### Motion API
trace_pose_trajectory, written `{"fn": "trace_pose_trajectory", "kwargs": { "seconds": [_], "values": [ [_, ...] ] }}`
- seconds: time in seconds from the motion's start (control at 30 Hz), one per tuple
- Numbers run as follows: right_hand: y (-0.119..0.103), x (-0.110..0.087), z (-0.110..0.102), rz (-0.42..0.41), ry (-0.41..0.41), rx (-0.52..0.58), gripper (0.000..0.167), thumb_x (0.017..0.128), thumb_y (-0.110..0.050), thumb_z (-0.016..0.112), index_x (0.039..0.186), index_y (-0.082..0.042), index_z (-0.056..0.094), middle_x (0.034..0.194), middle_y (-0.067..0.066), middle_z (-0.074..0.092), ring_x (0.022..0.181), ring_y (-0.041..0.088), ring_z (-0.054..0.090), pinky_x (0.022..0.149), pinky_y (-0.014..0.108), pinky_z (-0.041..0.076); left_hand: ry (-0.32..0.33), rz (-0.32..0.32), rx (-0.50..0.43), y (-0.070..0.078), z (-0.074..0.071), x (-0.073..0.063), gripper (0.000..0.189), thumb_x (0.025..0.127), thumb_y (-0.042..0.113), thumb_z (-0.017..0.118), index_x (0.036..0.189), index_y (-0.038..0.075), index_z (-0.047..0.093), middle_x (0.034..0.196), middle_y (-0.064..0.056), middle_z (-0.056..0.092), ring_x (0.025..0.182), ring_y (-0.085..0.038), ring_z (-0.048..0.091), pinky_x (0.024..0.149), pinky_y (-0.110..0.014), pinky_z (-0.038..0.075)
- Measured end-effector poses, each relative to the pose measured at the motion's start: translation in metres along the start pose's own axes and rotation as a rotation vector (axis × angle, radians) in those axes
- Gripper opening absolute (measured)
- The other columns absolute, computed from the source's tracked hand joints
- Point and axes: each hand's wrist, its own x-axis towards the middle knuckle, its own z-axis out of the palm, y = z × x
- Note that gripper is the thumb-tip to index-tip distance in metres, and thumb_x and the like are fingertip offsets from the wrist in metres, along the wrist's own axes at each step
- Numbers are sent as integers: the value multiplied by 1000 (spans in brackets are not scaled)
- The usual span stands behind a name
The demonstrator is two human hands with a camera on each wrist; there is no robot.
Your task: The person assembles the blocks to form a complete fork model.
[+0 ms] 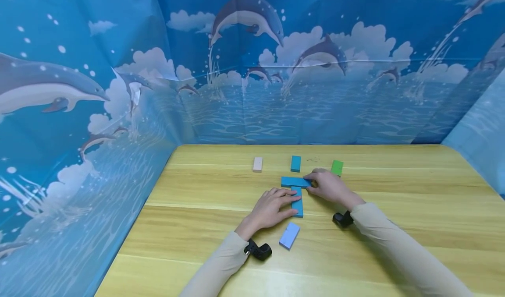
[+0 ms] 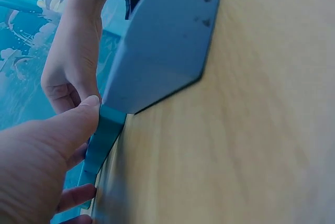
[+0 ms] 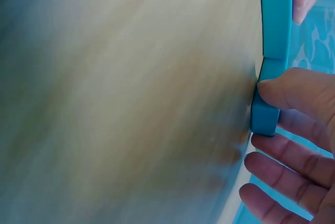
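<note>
Two long blue blocks lie in a T shape on the table. My right hand (image 1: 325, 185) pinches the right end of the crosswise blue block (image 1: 291, 182), its thumb on the near side and a finger behind. In the right wrist view the other fingers of that hand (image 3: 309, 161) spread loosely beside the block's end (image 3: 266, 115). From the left, my left hand (image 1: 272, 208) rests its fingers and thumb on the lengthwise blue block (image 1: 297, 206). The left wrist view shows the thumb (image 2: 78, 122) touching that block (image 2: 107, 130); some left fingertips are partly hidden.
A lavender block (image 1: 289, 235) lies nearest, right of the left wrist. Farther back stand a pale pink block (image 1: 257, 164), a teal block (image 1: 295, 163) and a green block (image 1: 337, 167), the green one just behind the right hand. A dolphin-print sheet (image 1: 315, 104) hangs beyond the table (image 1: 189, 244).
</note>
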Motion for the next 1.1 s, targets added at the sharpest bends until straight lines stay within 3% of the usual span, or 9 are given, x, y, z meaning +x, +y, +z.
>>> {"fn": "trace_pose_trajectory", "kwargs": {
  "seconds": [0.23, 0.7, 0.93, 1.1],
  "values": [
    [0, 2, 2, -28, 1, 6, 34, 84, -15, 73, 114, 0, 68, 96, 10, 64, 79, 20, 58, 66, 37, 47, 4, -1, -5, 0, 0, 0, 48, 97, 49, 45, 140, 27, 49, 144, 7, 42, 128, -16, 39, 98, -36, 34],
    [4, 3, 1, -30, -3, 14, 35, 84, -17, 73, 115, -1, 68, 101, 10, 65, 86, 23, 60, 72, 40, 49, 31, 7, -31, -4, 4, 1, 48, 97, 48, 47, 140, 26, 50, 143, 7, 43, 127, -17, 39, 98, -37, 34],
    [4, 0, -2, -27, -9, 14, 35, 85, -15, 73, 116, 0, 67, 99, 10, 64, 81, 21, 57, 69, 38, 47, 43, 12, -53, -5, 5, 2, 49, 97, 49, 47, 140, 25, 50, 142, 7, 44, 125, -17, 40, 95, -36, 35],
    [4, 0, -2, -34, -6, 12, 35, 85, -15, 73, 115, 1, 67, 102, 12, 65, 88, 25, 60, 74, 41, 49, 39, 10, -56, -5, 4, 1, 49, 97, 49, 47, 140, 25, 50, 143, 7, 43, 125, -17, 40, 95, -37, 34]
  ]
}}
